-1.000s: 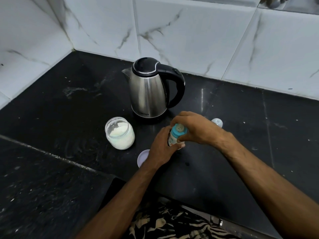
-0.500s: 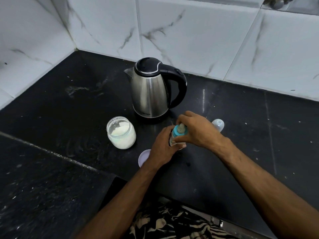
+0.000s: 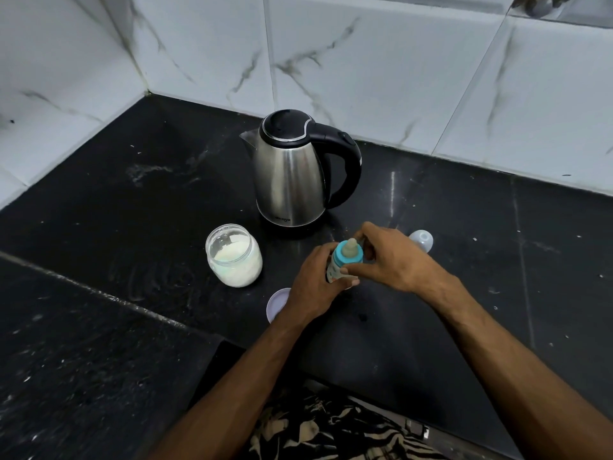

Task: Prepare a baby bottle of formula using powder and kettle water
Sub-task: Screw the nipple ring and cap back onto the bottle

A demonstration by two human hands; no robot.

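Kettle [image 3: 292,180] behind bottle [image 3: 345,260]; powder jar [image 3: 234,255] left of bottle, lid [image 3: 278,304] before jar; cap [image 3: 421,240] right.

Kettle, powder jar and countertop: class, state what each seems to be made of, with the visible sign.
Kettle: brushed stainless steel body with soft streaked reflections; handle and lid look like black plastic, matte.
Powder jar: clear, glossy glass or plastic, since the white powder shows through; which one is unclear.
Countertop: polished black stone, probably granite, with fine pale flecks and a light glare.
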